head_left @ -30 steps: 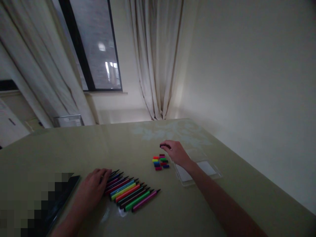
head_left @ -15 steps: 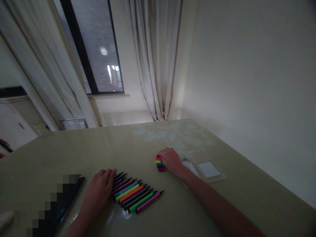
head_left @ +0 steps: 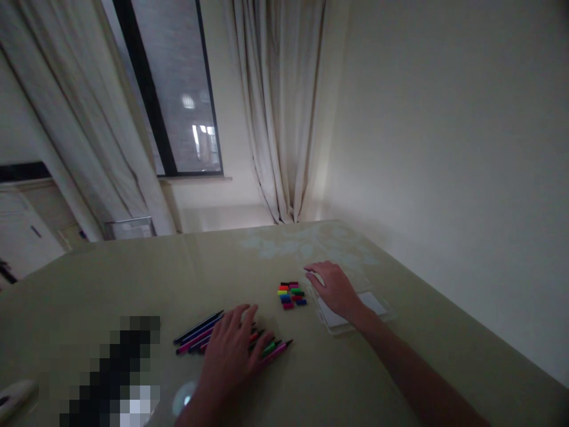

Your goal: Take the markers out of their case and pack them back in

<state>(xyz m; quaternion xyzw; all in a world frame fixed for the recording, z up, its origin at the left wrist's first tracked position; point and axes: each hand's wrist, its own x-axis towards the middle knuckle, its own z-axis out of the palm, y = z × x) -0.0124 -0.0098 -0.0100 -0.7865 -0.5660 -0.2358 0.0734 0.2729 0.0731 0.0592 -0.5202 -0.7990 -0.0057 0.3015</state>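
Note:
A row of uncapped felt-tip pens (head_left: 199, 330) in many colours lies slantwise on the table, their dark tips towards the far right. Over the middle of this row spreads my left hand (head_left: 233, 341), fingers apart, covering several pens; whether it presses on them I cannot tell. Farther away, small coloured pen caps (head_left: 292, 295) lie in two short columns. Just right of the caps is my right hand (head_left: 331, 287), thumb and fingers apart with nothing between them. Beneath that hand and wrist lies a clear plastic case (head_left: 335, 328) with a white sheet in it, partly hidden.
The pale green table (head_left: 146, 273) reaches to a wall on the right and curtains (head_left: 284, 118) at the back. A dark pixelated object (head_left: 111, 367) lies at the front left, near a whitish object (head_left: 18, 397) at the edge of view.
My left hand has moved right, from the pens' left end onto the row's middle. My right hand has drawn back rightwards off the caps, uncovering both columns, and its fingers have parted.

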